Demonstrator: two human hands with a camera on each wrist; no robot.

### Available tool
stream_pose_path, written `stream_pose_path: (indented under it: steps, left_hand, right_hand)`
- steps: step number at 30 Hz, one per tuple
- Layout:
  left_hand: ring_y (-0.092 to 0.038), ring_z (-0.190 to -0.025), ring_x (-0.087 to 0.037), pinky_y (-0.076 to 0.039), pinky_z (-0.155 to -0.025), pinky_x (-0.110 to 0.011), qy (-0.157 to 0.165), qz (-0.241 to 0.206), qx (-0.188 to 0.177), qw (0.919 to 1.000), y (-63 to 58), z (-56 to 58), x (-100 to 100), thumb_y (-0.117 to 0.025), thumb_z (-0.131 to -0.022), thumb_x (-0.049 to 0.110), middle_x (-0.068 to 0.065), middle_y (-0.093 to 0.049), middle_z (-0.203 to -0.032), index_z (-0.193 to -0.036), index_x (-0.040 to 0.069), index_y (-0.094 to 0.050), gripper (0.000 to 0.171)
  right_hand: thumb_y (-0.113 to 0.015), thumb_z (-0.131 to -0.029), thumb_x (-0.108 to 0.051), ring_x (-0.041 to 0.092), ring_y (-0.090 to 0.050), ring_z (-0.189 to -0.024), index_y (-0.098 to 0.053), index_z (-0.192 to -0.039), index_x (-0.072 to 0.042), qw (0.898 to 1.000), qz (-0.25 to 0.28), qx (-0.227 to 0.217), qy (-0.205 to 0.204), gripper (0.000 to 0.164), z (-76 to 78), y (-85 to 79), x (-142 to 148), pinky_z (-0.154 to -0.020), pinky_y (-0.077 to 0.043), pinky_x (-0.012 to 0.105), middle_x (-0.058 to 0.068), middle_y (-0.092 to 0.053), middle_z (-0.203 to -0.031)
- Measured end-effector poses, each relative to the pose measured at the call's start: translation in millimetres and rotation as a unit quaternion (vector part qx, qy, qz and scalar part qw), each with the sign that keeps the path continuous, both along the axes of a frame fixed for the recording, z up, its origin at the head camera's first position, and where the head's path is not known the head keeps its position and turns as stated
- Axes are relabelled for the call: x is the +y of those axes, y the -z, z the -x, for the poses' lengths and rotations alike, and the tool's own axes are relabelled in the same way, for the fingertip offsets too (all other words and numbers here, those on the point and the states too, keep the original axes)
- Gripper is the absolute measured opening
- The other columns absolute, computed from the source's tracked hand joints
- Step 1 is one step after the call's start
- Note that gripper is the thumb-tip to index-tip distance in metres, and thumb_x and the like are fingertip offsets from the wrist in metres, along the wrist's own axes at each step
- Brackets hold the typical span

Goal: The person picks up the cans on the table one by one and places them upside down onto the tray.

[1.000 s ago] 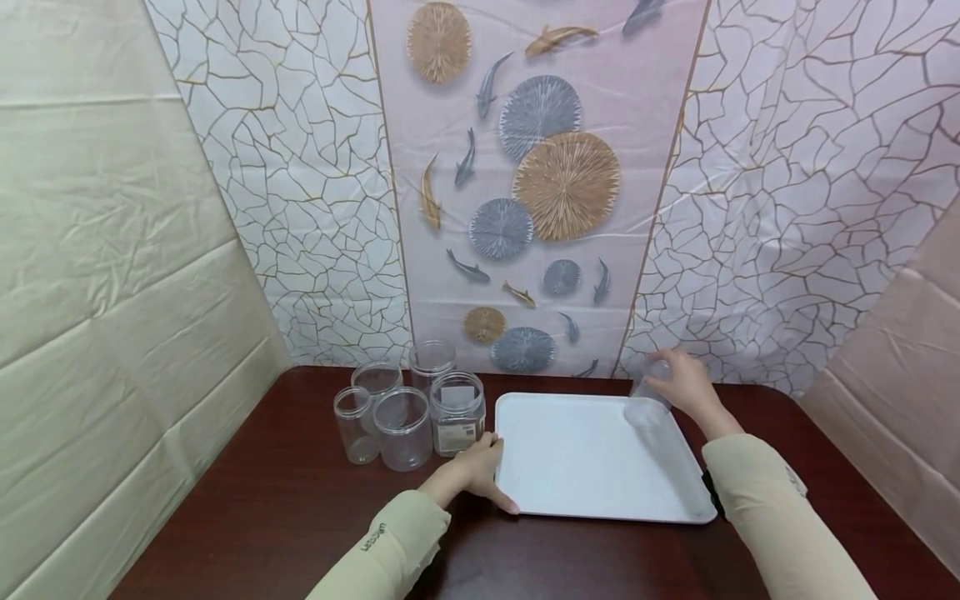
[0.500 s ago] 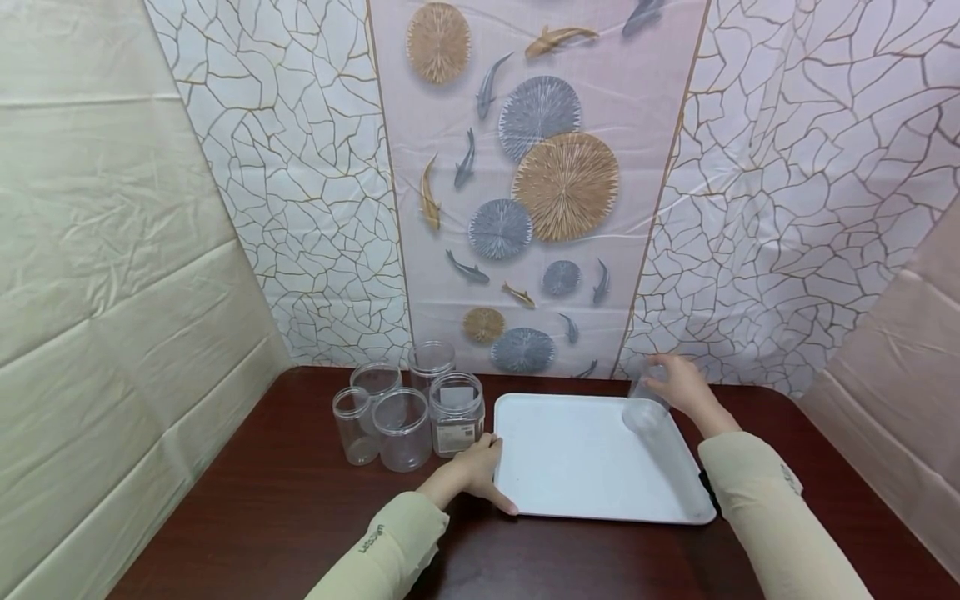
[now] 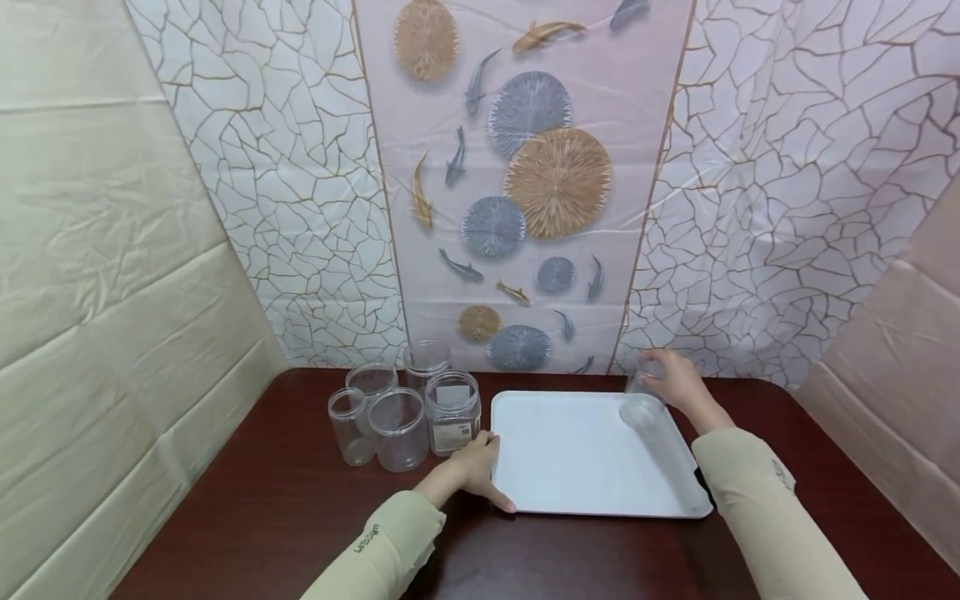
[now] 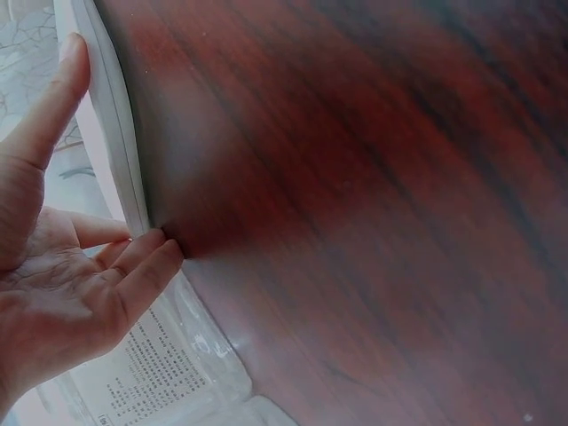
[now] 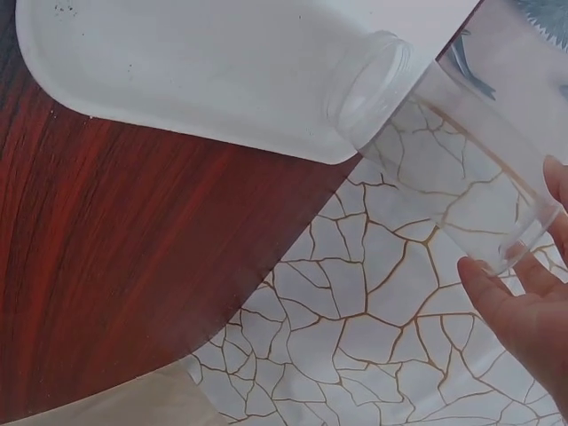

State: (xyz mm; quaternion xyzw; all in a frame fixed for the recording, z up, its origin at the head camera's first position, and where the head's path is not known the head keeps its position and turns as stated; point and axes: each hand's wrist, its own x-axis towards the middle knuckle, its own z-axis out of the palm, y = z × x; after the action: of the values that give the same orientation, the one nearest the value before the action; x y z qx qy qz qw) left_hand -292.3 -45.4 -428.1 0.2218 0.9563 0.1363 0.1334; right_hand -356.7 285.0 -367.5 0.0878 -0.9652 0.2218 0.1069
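Observation:
Near the far right corner of a white tray (image 3: 585, 458), my right hand (image 3: 678, 383) grips a clear plastic jar (image 5: 461, 169) by its base end. The jar is upside down, its threaded mouth at the tray's surface in the right wrist view. My left hand (image 3: 474, 468) lies along the tray's left edge, thumb at the near corner. In the left wrist view, the fingers (image 4: 146, 266) touch the edge and the thumb stands well apart from them. Beside this hand is a clear jar with a white label (image 3: 453, 435).
Left of the tray, several clear jars stand in a cluster, among them a wide one (image 3: 400, 437) and a slim one (image 3: 351, 429). The dark red-brown table (image 3: 300, 517) ends at a patterned cloth wall (image 3: 322, 283). Beige cloth (image 3: 150, 333) hangs at the left.
The head view has shifted slightly, moving the scene a little to the left. Both hands, the held jar and the tray keep about the same places.

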Motion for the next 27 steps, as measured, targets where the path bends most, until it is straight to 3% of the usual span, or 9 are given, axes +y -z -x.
stream_pose_path:
  steps: [10, 16, 22, 27]
  left_hand:
    - [-0.036, -0.135, -0.030, -0.040, -0.104, -0.043, 0.007, 0.001, 0.016, 0.9999, 4.3, 2.1, -0.5, -0.083, -0.065, 0.047, -0.020, -0.032, -0.147, -0.144, -0.006, -0.029, 0.110]
    - [-0.035, -0.136, -0.030, -0.039, -0.105, -0.044, 0.004, 0.001, 0.010, 0.9999, 0.9, 1.6, -2.4, -0.082, -0.066, 0.047, -0.021, -0.030, -0.148, -0.145, -0.006, -0.027, 0.110]
    - [-0.037, -0.135, -0.030, -0.040, -0.104, -0.044, 0.007, -0.002, 0.008, 0.9999, -2.3, 1.3, -1.5, -0.083, -0.067, 0.046, -0.020, -0.031, -0.147, -0.145, -0.006, -0.027, 0.110]
    - [-0.038, -0.134, -0.028, -0.040, -0.104, -0.044, 0.002, 0.001, 0.001, 1.0000, 2.1, 1.1, -0.3, -0.082, -0.067, 0.048, -0.018, -0.030, -0.147, -0.146, -0.004, -0.025, 0.111]
  right_hand:
    - [-0.066, -0.085, -0.008, 0.052, -0.048, -0.110, -0.051, -0.121, 0.009, 1.000, -0.008, 0.024, 0.012, 0.042, 0.5, 5.4, -0.4, -0.092, -0.041, 0.059, 0.033, -0.052, -0.119]
    - [-0.067, -0.085, -0.008, 0.052, -0.048, -0.109, -0.051, -0.120, 0.008, 0.999, -0.010, 0.029, 0.011, 0.042, 1.8, 5.2, -3.1, -0.089, -0.042, 0.059, 0.033, -0.052, -0.118]
    - [-0.067, -0.083, -0.005, 0.052, -0.047, -0.111, -0.049, -0.122, 0.008, 1.000, -0.004, 0.017, 0.017, 0.044, 0.8, 0.4, -6.1, -0.091, -0.042, 0.059, 0.034, -0.050, -0.121]
    - [-0.066, -0.084, -0.001, 0.053, -0.042, -0.116, -0.046, -0.124, 0.008, 1.000, 0.001, 0.002, 0.025, 0.046, 1.2, 0.6, -9.6, -0.094, -0.040, 0.059, 0.036, -0.043, -0.128]
